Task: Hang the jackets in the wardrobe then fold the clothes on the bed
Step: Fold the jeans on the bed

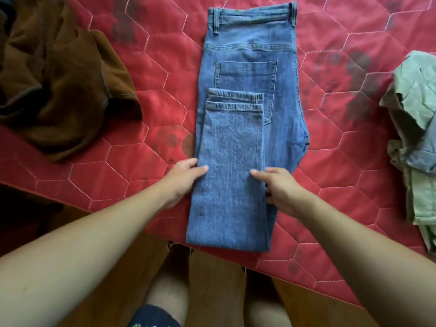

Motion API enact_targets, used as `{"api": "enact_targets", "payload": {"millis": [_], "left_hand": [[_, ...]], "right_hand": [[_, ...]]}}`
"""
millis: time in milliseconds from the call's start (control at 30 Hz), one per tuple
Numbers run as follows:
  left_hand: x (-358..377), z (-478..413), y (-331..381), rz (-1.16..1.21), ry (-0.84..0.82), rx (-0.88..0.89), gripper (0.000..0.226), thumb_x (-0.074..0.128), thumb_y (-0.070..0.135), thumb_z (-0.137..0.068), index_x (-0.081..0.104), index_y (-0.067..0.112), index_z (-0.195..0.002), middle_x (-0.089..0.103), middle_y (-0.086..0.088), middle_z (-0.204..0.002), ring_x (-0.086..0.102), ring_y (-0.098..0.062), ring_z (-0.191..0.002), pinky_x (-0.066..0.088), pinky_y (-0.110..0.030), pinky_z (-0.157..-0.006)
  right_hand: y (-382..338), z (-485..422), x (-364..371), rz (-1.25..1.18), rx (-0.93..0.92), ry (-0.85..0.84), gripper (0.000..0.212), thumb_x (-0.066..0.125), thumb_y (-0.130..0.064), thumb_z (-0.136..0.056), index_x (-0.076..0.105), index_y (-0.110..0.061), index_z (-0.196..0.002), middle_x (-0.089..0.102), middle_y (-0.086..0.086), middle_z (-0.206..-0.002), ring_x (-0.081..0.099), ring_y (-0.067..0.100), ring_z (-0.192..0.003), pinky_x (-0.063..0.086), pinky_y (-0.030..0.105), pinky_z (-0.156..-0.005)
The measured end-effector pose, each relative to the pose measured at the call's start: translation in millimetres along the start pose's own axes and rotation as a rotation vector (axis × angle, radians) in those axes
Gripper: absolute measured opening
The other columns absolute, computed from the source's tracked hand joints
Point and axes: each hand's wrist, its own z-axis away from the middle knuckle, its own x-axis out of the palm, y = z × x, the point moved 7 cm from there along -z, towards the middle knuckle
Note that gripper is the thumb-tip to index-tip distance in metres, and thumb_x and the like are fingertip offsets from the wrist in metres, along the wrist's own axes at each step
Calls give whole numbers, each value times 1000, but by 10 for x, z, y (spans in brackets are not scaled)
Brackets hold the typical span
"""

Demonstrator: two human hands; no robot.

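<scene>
The blue jeans (250, 74) lie in the middle of the red quilted bedcover (153, 67), waistband at the far end, back pocket facing up. The legs are doubled back on top, so the two hems sit just over that pocket (one hem a little short of the other), and the near fold reaches the edge of the bed in front of the person's knees.

The left hand (181, 178) grips the left edge of the folded legs, thumb lying on top of the denim and the fingers down along the side. The right hand (280, 190) holds the opposite edge the same way: thumb flat on the cloth, the other fingers curled in against the side of the fold.

A crumpled brown garment (59, 79) sits well off to the left on the bedcover. At the right edge is a rumpled pile of pale green clothing (415, 95).
</scene>
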Motion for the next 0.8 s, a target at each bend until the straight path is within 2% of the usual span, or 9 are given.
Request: {"api": "enact_targets", "payload": {"millis": [67, 133, 200, 333, 433, 533, 667, 733, 800], "left_hand": [[21, -233, 297, 65, 43, 62, 15, 54, 9, -103, 67, 7, -111, 76, -6, -99, 74, -10, -79, 59, -22, -65], [48, -410, 566, 91, 87, 113, 14, 52, 10, -104, 66, 9, -106, 74, -10, -104, 74, -16, -86, 62, -33, -79], [58, -484, 771, 42, 127, 146, 14, 52, 10, -104, 65, 7, -106, 73, -15, -107, 72, -24, -96, 59, -44, -92], [15, -484, 1302, 102, 127, 270, 16, 52, 5, -103, 67, 10, -102, 73, -16, -109, 70, -32, -105, 57, -48, -96], [-106, -659, 1932, 182, 130, 387, 18, 53, 3, -103, 66, 14, -98, 73, -5, -94, 71, -21, -90, 59, -40, -89], [-175, -926, 2274, 178, 133, 324, 6, 57, 9, -102, 62, 13, -100, 72, -5, -91, 71, -13, -74, 60, -32, -72], [-162, -1037, 2089, 99, 160, 207, 20, 63, 6, -97, 56, 11, -115, 69, -4, -92, 68, -7, -65, 54, -20, -55], [-137, -967, 1903, 117, 140, 182, 20, 64, 4, -96, 58, 11, -114, 71, -3, -91, 70, -4, -61, 52, -17, -50], [-124, -812, 1590, 91, 77, 117, 22, 65, 4, -95, 61, 12, -115, 74, -1, -96, 73, -4, -68, 51, -15, -52]], "right_hand": [[-376, -155, -16, -3, -74, 29, 13, 73, -24, -93, 69, -12, -90, 77, 4, -90, 73, 21, -72, 57, 38, -69], [-689, -244, -4, 11, -130, 68, 15, 71, -20, -95, 68, -6, -92, 77, 2, -85, 74, 20, -74, 59, 38, -65], [-925, -245, 38, 52, -175, 87, 13, 66, -14, -97, 70, -3, -102, 75, 6, -92, 72, 23, -82, 57, 40, -67], [-1517, -108, 19, 48, -308, 83, 9, 62, -9, -98, 69, -14, -95, 73, -1, -84, 69, 14, -70, 56, 30, -56], [-2202, -115, -37, 39, -430, 88, 12, 62, -9, -98, 67, -15, -89, 73, -4, -75, 70, 10, -62, 54, 28, -48], [-2642, -315, -8, 67, -442, 78, 12, 64, -17, -99, 62, -18, -88, 68, -2, -74, 67, 12, -60, 54, 32, -56], [-2285, -615, -24, 175, -227, 88, 18, 74, -26, -93, 60, -15, -95, 59, 19, -95, 61, 29, -85, 50, 47, -79], [-1933, -611, -54, 136, -179, 90, 18, 74, -23, -92, 58, -16, -93, 53, 16, -88, 56, 29, -74, 44, 41, -68], [-1553, -522, -61, 14, -136, 41, 12, 72, -18, -92, 60, -16, -93, 65, 12, -85, 65, 24, -63, 49, 32, -57]]}}
